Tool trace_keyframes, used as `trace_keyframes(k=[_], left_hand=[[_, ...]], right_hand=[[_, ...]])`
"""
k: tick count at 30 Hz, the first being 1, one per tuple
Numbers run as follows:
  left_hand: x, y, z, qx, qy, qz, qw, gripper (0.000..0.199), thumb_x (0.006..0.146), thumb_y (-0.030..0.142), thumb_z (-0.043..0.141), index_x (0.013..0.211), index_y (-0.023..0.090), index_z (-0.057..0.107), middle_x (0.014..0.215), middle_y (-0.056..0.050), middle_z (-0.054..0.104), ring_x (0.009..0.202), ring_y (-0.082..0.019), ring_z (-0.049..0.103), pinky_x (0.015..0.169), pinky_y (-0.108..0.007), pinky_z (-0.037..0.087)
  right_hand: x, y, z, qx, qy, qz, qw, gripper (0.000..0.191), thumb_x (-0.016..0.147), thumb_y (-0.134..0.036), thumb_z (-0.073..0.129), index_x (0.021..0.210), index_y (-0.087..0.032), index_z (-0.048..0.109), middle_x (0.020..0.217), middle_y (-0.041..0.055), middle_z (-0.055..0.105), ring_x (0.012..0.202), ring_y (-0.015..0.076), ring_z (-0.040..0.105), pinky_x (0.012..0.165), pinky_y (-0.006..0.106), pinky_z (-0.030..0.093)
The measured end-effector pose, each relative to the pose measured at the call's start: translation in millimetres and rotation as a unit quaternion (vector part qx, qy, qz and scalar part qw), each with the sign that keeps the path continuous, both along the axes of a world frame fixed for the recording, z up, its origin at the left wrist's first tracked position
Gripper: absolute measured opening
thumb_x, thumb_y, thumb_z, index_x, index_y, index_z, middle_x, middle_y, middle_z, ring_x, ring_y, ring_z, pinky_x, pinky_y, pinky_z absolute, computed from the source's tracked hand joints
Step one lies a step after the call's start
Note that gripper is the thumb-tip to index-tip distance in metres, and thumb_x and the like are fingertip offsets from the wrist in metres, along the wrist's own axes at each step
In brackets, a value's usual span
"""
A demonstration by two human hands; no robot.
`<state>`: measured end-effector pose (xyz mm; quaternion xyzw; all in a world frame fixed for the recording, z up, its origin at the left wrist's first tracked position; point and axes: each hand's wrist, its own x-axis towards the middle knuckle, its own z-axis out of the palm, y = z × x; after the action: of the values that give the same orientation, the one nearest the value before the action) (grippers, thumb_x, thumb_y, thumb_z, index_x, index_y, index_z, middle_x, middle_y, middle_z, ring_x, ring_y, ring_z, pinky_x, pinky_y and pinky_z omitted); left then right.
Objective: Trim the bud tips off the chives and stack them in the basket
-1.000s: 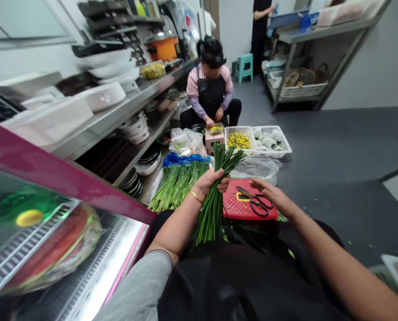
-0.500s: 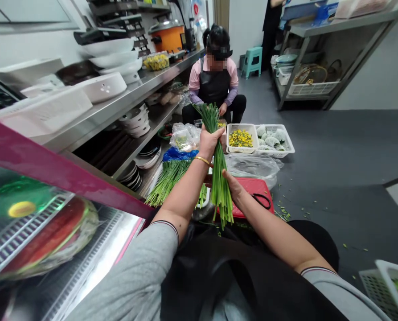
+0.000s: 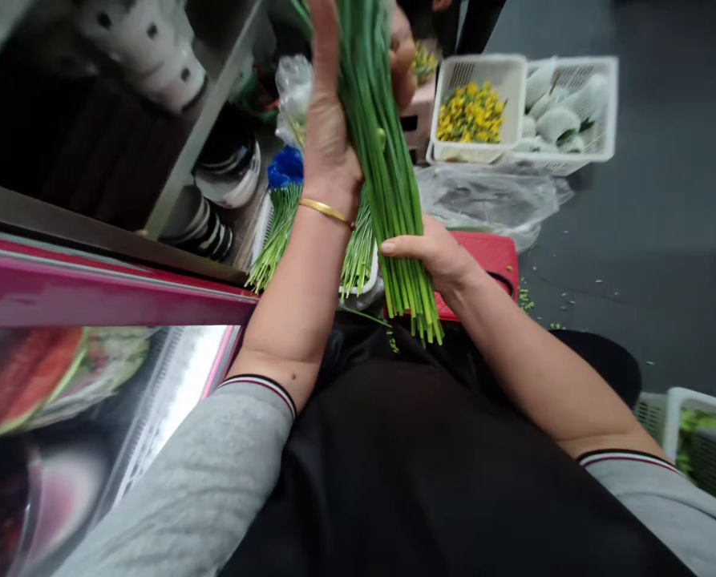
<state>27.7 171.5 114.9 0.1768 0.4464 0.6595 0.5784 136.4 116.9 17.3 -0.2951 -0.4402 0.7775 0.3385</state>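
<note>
A long bunch of garlic chives (image 3: 387, 176) slants down in front of me, its pale cut ends toward my lap and its top out of frame. Wrapped around the upper part is my left hand (image 3: 337, 120), a gold bangle at its wrist. My right hand (image 3: 438, 252) grips the lower stems, thumb across the front and fingers hidden behind. Below the bunch lies a red board (image 3: 483, 248), partly covered, with a black loop-shaped handle (image 3: 502, 280) on it. More chives (image 3: 279, 232) lie in a white basket behind my left forearm.
Beyond the board are a crumpled clear plastic bag (image 3: 490, 200), a white basket of yellow flowers (image 3: 471, 112) and a basket of net-wrapped produce (image 3: 565, 112). Shelving with stacked bowls (image 3: 195, 224) and a pink-edged display case (image 3: 93, 288) flank my left. Green scraps (image 3: 526, 300) dot the floor.
My view has tilted downward and closer. The bunch, still in both hands, appears larger and nearer. My right hand's thumb has come across the front of the stems. The co-worker is mostly out of frame.
</note>
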Motion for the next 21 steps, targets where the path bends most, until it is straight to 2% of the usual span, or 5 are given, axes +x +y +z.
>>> trace_keyframes(k=[4, 8, 13, 16, 21], left_hand=[[-43.7, -26.7, -28.4, 0.027, 0.044, -0.029, 0.998, 0.071, 0.092, 0.062, 0.006, 0.104, 0.017, 0.059, 0.083, -0.001, 0.063, 0.098, -0.019, 0.066, 0.075, -0.029, 0.055], [-70.1, -63.2, -66.0, -0.066, 0.060, -0.063, 0.994, 0.058, 0.084, 0.065, 0.043, 0.104, 0.014, 0.060, 0.089, -0.009, 0.068, 0.091, -0.021, 0.068, 0.073, -0.028, 0.056], [-96.2, -92.2, -99.8, -0.061, 0.061, -0.076, 0.993, 0.047, 0.069, 0.031, 0.074, 0.112, 0.019, 0.057, 0.068, 0.002, 0.065, 0.060, -0.012, 0.065, 0.060, -0.025, 0.054], [-121.3, -79.7, -94.7, -0.068, 0.069, -0.077, 0.992, 0.038, 0.069, 0.021, 0.071, 0.105, 0.019, 0.059, 0.054, 0.008, 0.054, 0.044, -0.006, 0.053, 0.050, -0.019, 0.048], [-181.4, -10.2, -44.6, -0.086, 0.160, -0.034, 0.983, 0.011, 0.089, 0.021, 0.049, 0.082, 0.018, 0.058, 0.050, 0.007, 0.048, 0.042, -0.004, 0.045, 0.049, -0.019, 0.044]], right_hand=[[-21.1, -11.2, -15.0, -0.037, -0.019, 0.072, 0.997, 0.047, 0.050, -0.033, 0.076, 0.087, -0.015, 0.055, 0.074, -0.0012, 0.059, 0.065, 0.0132, 0.057, 0.063, 0.029, 0.050], [-50.1, -31.1, -31.8, -0.059, -0.078, 0.102, 0.990, 0.043, 0.049, -0.032, 0.075, 0.083, -0.016, 0.054, 0.068, -0.0032, 0.058, 0.059, 0.0121, 0.055, 0.058, 0.027, 0.048], [-86.7, -48.9, -49.1, -0.050, -0.115, 0.159, 0.979, 0.040, 0.055, -0.037, 0.075, 0.081, -0.018, 0.052, 0.066, -0.0030, 0.058, 0.060, 0.0143, 0.057, 0.061, 0.030, 0.049], [-96.6, -41.2, -60.6, 0.004, -0.096, 0.181, 0.979, 0.046, 0.061, -0.046, 0.073, 0.091, -0.017, 0.055, 0.083, 0.0007, 0.063, 0.077, 0.0169, 0.060, 0.073, 0.032, 0.050], [-71.2, -13.3, -103.0, 0.076, -0.211, 0.102, 0.969, 0.044, 0.084, -0.050, 0.050, 0.114, -0.019, 0.053, 0.104, 0.0058, 0.064, 0.097, 0.0191, 0.061, 0.089, 0.037, 0.047]])
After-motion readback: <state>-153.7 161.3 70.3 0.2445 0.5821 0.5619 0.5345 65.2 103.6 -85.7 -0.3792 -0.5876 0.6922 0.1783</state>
